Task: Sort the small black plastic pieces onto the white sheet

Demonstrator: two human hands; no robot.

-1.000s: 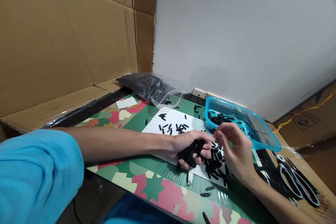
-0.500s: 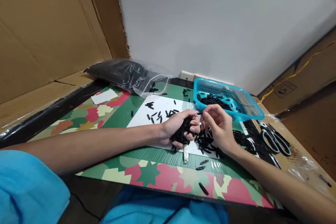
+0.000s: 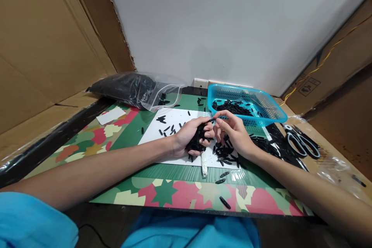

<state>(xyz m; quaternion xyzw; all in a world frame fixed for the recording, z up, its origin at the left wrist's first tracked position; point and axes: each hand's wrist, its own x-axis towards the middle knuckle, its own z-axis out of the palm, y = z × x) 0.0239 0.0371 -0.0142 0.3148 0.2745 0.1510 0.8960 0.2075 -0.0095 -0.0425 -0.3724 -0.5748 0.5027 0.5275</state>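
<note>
My left hand [image 3: 194,135] is curled around a handful of small black elongated pieces [image 3: 197,139], with some poking out below the fingers. Against its thumb, my right hand [image 3: 232,130] pinches one small black piece [image 3: 212,120] between thumb and fingertips. Both hands are above a white sheet [image 3: 151,135], on which several more black pieces [image 3: 225,153] lie loose, most of them beneath the right hand. A narrow strip in a clear or whitish wrap [image 3: 204,166] sticks out from under the left hand. The exact kind of the black pieces is too small to tell.
A blue plastic basket [image 3: 280,117] behind the right hand holds many black pieces. At the back left lies a clear zip bag [image 3: 124,89] filled with dark contents. Scissors [image 3: 302,143] rest at the right. A white card [image 3: 111,116] is on the patterned board [image 3: 128,195].
The view has shifted slightly. My left hand still grips its handful; the right hand's fingertips stay pinched on a piece at the left thumb.
</note>
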